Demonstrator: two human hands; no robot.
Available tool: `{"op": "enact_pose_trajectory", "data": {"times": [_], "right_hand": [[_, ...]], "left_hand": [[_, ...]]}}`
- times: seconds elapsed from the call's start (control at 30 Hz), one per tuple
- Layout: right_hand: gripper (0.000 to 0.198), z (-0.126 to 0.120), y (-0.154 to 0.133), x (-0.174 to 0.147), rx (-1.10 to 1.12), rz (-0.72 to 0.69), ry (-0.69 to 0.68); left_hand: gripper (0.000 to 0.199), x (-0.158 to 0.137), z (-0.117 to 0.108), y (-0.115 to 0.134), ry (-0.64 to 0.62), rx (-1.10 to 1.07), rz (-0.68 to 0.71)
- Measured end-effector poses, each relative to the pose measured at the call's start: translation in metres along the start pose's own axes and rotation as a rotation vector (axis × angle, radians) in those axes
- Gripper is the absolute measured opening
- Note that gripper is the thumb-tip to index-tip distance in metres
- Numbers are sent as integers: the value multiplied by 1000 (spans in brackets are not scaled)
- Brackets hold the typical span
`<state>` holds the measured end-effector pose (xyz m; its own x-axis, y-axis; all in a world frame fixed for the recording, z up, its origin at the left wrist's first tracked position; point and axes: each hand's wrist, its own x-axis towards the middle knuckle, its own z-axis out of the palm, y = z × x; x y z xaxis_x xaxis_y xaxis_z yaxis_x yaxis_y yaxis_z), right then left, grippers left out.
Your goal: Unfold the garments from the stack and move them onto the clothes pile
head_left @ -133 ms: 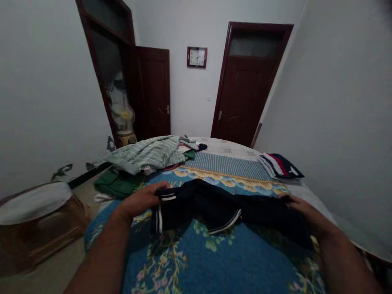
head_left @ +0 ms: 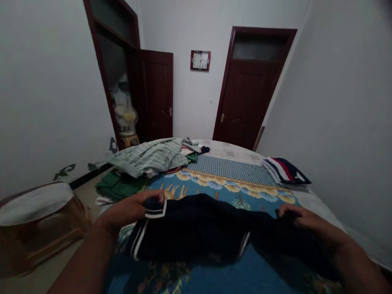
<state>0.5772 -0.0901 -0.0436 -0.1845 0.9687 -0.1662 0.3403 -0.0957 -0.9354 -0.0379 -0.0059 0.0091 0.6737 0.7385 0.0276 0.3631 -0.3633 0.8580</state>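
A dark navy garment with white-striped trim (head_left: 199, 228) is stretched across the blue floral bedspread (head_left: 214, 277) in front of me. My left hand (head_left: 131, 210) grips its left end, thumb and fingers pinched on a white-striped cuff. My right hand (head_left: 303, 222) holds the garment's right end, fingers curled into the dark cloth. The middle of the garment hangs slightly raised between both hands.
A heap of unfolded clothes with a green striped shirt (head_left: 150, 157) lies at the bed's far left. A folded striped stack (head_left: 286, 169) sits far right. A wicker basket (head_left: 36, 220) stands on the floor left. Two dark doors (head_left: 245, 102) and a wall clock (head_left: 200, 60) are behind.
Both hands have pulled the navy garment toward me and lifted it a little. The view has tilted slightly, so the bed sits lower in the frame.
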Motion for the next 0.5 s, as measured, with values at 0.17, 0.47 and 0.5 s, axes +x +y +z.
{"op": "enact_pose_trajectory", "data": {"times": [0.17, 0.47, 0.5], "right_hand": [[38, 22, -68, 94, 34, -64, 111], [74, 42, -219, 274, 414, -749, 529], [73, 54, -211, 280, 360, -702, 490]], "left_hand": [[26, 5, -28, -15, 183, -157, 52], [36, 53, -149, -6, 1272, -48, 155], [39, 57, -158, -16, 1284, 75, 80]]}}
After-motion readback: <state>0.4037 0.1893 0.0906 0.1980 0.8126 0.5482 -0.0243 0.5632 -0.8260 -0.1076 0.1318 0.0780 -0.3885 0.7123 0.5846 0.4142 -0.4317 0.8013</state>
